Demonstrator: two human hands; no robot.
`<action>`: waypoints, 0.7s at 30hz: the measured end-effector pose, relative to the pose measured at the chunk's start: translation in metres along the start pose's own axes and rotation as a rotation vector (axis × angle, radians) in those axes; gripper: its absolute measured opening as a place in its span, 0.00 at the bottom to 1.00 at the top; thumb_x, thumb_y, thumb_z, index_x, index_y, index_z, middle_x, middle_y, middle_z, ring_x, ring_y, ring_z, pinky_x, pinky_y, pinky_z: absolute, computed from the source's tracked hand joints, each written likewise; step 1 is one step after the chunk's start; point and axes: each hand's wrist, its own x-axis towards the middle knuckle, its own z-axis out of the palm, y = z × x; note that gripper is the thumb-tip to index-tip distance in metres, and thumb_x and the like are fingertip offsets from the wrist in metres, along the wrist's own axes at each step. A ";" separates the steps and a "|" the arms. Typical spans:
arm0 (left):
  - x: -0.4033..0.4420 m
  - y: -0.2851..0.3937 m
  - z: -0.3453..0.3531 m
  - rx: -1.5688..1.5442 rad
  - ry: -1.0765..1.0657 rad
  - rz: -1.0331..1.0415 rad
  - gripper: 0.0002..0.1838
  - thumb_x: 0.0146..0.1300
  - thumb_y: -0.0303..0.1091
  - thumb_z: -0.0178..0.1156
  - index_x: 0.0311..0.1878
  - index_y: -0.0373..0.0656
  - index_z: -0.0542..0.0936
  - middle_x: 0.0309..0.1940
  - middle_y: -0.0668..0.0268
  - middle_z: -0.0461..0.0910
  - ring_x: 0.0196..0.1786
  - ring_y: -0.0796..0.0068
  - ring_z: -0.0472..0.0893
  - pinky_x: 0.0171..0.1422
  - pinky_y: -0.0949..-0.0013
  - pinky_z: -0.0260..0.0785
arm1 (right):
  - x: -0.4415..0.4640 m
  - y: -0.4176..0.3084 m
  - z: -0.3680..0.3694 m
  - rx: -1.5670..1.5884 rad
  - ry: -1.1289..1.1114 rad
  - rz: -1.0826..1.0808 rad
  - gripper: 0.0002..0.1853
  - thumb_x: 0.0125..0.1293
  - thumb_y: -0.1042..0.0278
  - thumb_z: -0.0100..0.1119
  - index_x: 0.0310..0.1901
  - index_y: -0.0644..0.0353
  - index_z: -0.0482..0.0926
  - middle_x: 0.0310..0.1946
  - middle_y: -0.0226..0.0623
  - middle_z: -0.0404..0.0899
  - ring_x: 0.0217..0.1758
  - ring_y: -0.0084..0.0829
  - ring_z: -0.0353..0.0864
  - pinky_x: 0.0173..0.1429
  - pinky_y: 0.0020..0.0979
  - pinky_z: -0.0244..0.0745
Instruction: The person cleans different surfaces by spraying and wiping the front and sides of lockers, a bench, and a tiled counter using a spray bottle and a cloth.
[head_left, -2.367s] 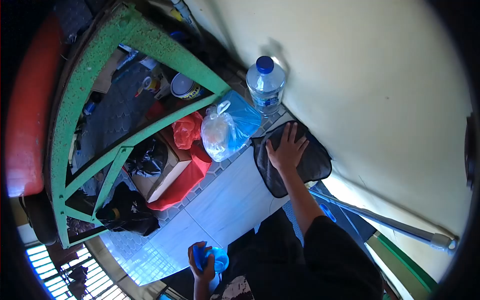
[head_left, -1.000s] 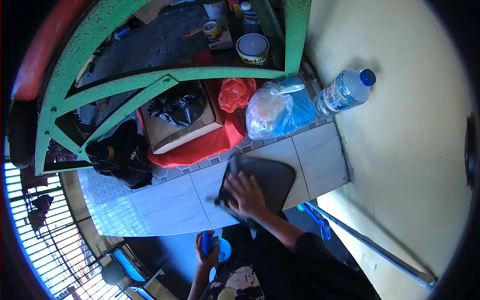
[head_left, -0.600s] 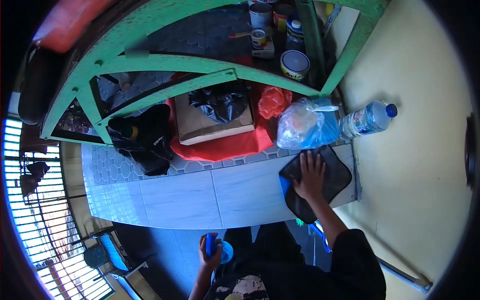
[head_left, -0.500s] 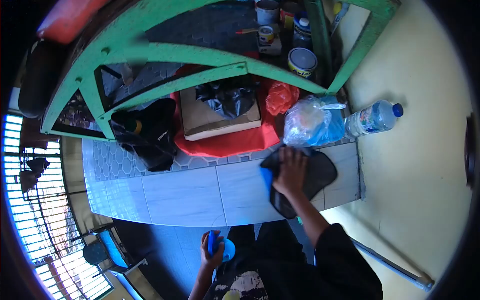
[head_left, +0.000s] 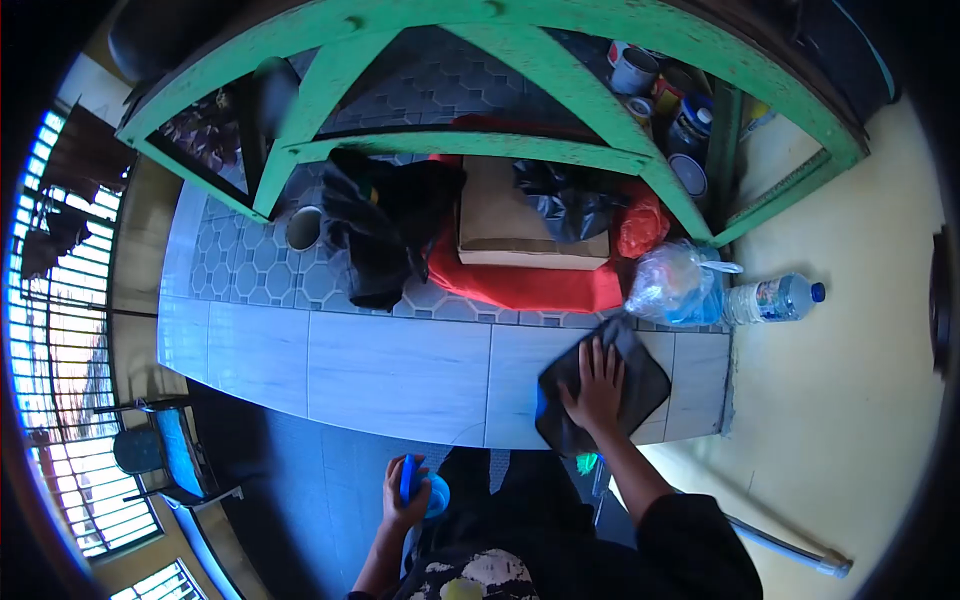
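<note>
My right hand lies flat with its fingers spread on a black cloth. The cloth rests on the white tiled ledge, one corner close to its front edge. Low in front of my body, my left hand is closed around a blue plastic object. A rounder light-blue part shows beside those fingers; I cannot make out whether it is one spray bottle. Just beyond the cloth sits a knotted clear plastic bag with blue in it.
A water bottle lies by the right wall. Behind the ledge are a cardboard box on red material, a black bag and a red plastic bag. A green frame crosses above them. Paint cans stand farther back.
The view has shifted, so the items behind the ledge appear farther right. My right hand has turned upright on the cloth, which lies flatter. My left hand still holds the blue object.
</note>
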 end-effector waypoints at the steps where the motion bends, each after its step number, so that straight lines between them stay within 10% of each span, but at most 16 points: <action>1: 0.002 -0.002 -0.003 -0.006 0.021 0.027 0.22 0.57 0.22 0.65 0.58 0.37 0.81 0.55 0.53 0.78 0.49 0.59 0.87 0.55 0.60 0.82 | 0.023 -0.016 0.002 -0.065 0.088 0.130 0.50 0.64 0.39 0.64 0.82 0.51 0.55 0.83 0.47 0.53 0.86 0.59 0.48 0.84 0.66 0.40; 6: 0.002 -0.004 -0.026 -0.098 0.042 -0.024 0.22 0.57 0.22 0.65 0.58 0.37 0.81 0.55 0.53 0.78 0.49 0.60 0.88 0.55 0.60 0.82 | 0.038 -0.155 0.029 0.031 0.024 -0.100 0.53 0.55 0.53 0.70 0.82 0.53 0.55 0.82 0.48 0.54 0.85 0.60 0.50 0.83 0.66 0.46; 11: 0.009 -0.019 -0.049 -0.122 0.005 0.007 0.25 0.59 0.18 0.64 0.62 0.34 0.76 0.58 0.53 0.75 0.55 0.56 0.85 0.57 0.57 0.82 | -0.055 -0.156 0.053 0.086 0.023 -0.420 0.41 0.69 0.47 0.60 0.81 0.48 0.60 0.82 0.42 0.56 0.83 0.50 0.57 0.83 0.63 0.48; 17: 0.016 -0.032 -0.079 -0.068 0.026 -0.016 0.23 0.58 0.19 0.63 0.59 0.34 0.78 0.58 0.54 0.75 0.53 0.58 0.86 0.57 0.58 0.82 | -0.025 -0.077 0.033 -0.037 0.070 -0.080 0.36 0.75 0.47 0.52 0.80 0.52 0.62 0.82 0.46 0.57 0.83 0.57 0.56 0.82 0.66 0.47; 21: 0.014 -0.033 -0.094 -0.047 0.076 0.012 0.23 0.58 0.19 0.63 0.59 0.35 0.79 0.57 0.53 0.76 0.52 0.58 0.86 0.57 0.59 0.82 | 0.074 -0.156 0.054 -0.118 0.220 0.078 0.42 0.71 0.41 0.53 0.80 0.57 0.61 0.82 0.48 0.56 0.84 0.63 0.52 0.81 0.69 0.48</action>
